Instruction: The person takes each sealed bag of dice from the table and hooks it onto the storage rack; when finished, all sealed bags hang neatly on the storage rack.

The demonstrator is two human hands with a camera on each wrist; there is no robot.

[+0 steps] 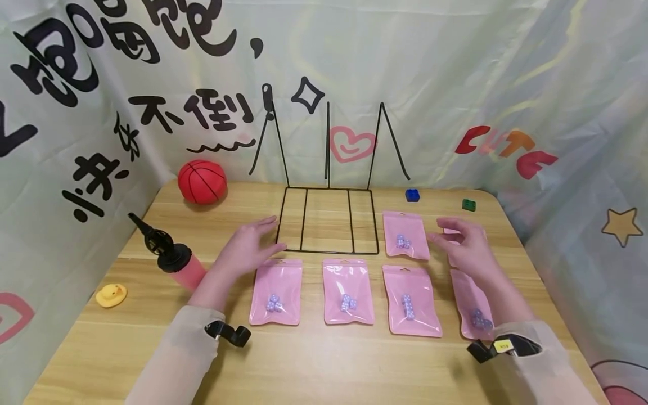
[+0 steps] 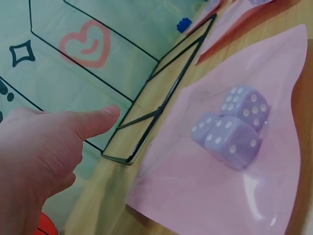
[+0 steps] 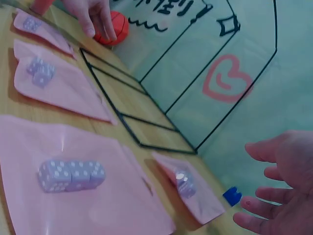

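Observation:
My left hand [image 1: 248, 244] hovers by the front left corner of a black wire rack [image 1: 328, 252], thumb and fingers apart, holding nothing. Just below it lies a pink zip bag [image 1: 275, 275] with lavender dice [image 2: 232, 142] showing through its clear front. My right hand [image 1: 464, 244], fingers spread and empty, is over a pink bag [image 1: 451, 260] that it mostly hides. Left of that hand is another pink bag [image 1: 405, 228] of dice. Along the front row lie a second bag [image 1: 348, 275], a third bag [image 1: 412, 281] and, partly behind the right forearm, a fourth [image 1: 468, 292].
Behind the left hand is a red ball [image 1: 202, 181]. A pink pump bottle [image 1: 187, 273] with a black top stands at left, near a yellow duck [image 1: 111, 295]. A blue block [image 1: 412, 195] and a green block [image 1: 468, 205] lie at the back right. Printed curtains enclose the table.

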